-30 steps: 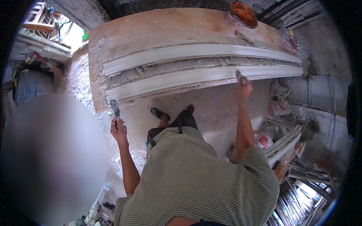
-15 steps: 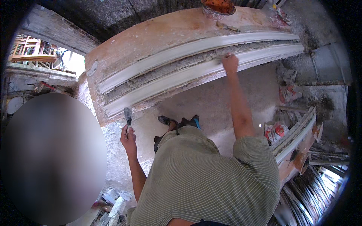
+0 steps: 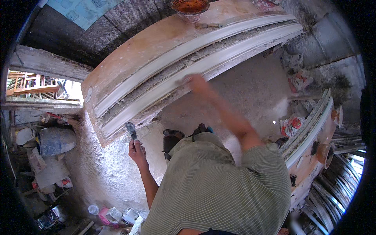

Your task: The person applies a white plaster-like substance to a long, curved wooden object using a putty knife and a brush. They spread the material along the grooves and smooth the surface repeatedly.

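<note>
Two long white plaster mouldings run across the plaster-stained board: a far moulding [image 3: 156,65] and a near moulding [image 3: 164,83]. My right hand [image 3: 196,83] is over the near one, smeared by motion. Its fingers look closed around something small and greyish at the moulding's surface, too blurred to name. Close to the near left corner of the board [image 3: 129,55], my left hand [image 3: 137,150] grips a short-handled tool [image 3: 131,129] with a dark, flat, smeared head pointing away from me. That tool appears apart from the mouldings.
An orange-stained bowl [image 3: 190,8] stands on the board's far edge, with a small handled tool [image 3: 208,26] near it. Another moulding [image 3: 309,127] lies at right. A drum [image 3: 57,141] and clutter are at left; wooden strips [image 3: 333,188] are stacked at lower right.
My right hand has slid left and nearer along the near moulding. My left hand still holds its tool. The view has shifted; the large blurred shape at left is gone, showing the drum.
</note>
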{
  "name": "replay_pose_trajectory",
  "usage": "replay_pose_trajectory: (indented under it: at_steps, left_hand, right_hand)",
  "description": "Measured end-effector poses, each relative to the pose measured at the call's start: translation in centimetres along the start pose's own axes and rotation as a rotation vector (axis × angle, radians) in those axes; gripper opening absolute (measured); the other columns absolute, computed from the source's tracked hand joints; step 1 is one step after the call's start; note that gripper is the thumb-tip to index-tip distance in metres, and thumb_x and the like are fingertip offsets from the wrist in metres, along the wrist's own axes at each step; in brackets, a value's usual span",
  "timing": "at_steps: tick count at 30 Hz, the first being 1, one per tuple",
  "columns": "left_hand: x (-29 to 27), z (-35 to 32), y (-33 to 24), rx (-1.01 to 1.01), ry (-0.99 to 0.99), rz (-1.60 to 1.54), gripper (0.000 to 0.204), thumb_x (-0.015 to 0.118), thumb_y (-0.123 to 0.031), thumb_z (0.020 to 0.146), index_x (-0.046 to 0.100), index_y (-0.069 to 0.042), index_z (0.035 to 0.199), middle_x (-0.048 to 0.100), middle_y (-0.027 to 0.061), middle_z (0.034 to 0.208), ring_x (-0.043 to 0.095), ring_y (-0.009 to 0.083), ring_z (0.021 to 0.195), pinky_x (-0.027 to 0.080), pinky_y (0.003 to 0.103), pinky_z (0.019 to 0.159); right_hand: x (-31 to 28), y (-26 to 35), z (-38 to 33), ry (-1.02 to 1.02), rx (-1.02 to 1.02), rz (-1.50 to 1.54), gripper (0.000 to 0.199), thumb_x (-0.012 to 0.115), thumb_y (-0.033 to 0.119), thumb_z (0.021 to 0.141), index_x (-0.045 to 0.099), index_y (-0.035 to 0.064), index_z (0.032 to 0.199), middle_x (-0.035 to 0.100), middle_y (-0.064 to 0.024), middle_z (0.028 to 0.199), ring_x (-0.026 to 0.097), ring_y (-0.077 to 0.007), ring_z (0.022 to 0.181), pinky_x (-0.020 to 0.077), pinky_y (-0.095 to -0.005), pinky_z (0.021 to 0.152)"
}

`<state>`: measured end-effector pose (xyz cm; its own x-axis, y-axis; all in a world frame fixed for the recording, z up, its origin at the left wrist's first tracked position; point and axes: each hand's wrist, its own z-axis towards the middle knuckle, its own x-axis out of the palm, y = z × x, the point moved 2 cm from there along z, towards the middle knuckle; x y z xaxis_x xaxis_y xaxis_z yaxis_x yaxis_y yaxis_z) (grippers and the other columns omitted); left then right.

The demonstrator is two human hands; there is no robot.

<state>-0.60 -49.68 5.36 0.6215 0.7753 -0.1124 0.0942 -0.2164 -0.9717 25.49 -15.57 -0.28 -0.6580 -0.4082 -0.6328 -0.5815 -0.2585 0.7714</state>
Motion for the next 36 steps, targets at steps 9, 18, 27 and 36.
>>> replay_pose_trajectory:
  at_steps: [9,18,27,36]
  left_hand:
    - [5.0,-0.8,4.1,-0.243,0.147,0.045,0.020,0.059,-0.018,0.101,0.061,-0.004,0.115,0.057,0.0008,0.076,0.043,0.0031,0.046,0.030,0.021,0.037]
    - [21.9,16.7,1.9,0.064,0.563,0.157,0.024,0.058,-0.017,0.101,0.060,-0.003,0.121,0.060,-0.0002,0.080,0.042,0.0017,0.051,0.031,0.021,0.043]
    - [38.7,20.9,-5.1,0.021,0.561,0.030,0.023,0.061,-0.024,0.100,0.063,-0.007,0.116,0.055,-0.0053,0.074,0.043,0.0003,0.053,0.032,0.019,0.045]
    - [49.3,16.7,-2.7,0.102,0.824,0.224,0.033,0.064,-0.019,0.098,0.061,-0.002,0.126,0.062,0.0005,0.089,0.050,0.0039,0.071,0.039,0.020,0.055]
  right_hand:
    - [-16.9,-5.1,-0.1,-0.432,0.150,0.018,0.027,0.067,0.031,0.088,0.073,0.0067,0.099,0.071,-0.0173,0.099,0.067,-0.0367,0.094,0.0525,-0.0450,0.085]
    - [-13.8,-9.6,1.0,-0.257,0.268,0.089,0.027,0.074,0.026,0.080,0.075,0.0110,0.102,0.073,-0.0126,0.103,0.071,-0.0310,0.090,0.0551,-0.0402,0.084]
    - [-21.9,-11.8,2.7,-0.510,0.194,-0.163,0.033,0.063,0.005,0.087,0.069,0.0193,0.116,0.067,-0.0112,0.109,0.066,-0.0299,0.102,0.0546,-0.0418,0.090]
    - [-24.1,-16.8,8.8,0.098,-0.172,-0.050,0.029,0.049,0.015,0.099,0.064,0.0077,0.122,0.060,-0.0166,0.127,0.055,-0.0358,0.121,0.0409,-0.0442,0.107]
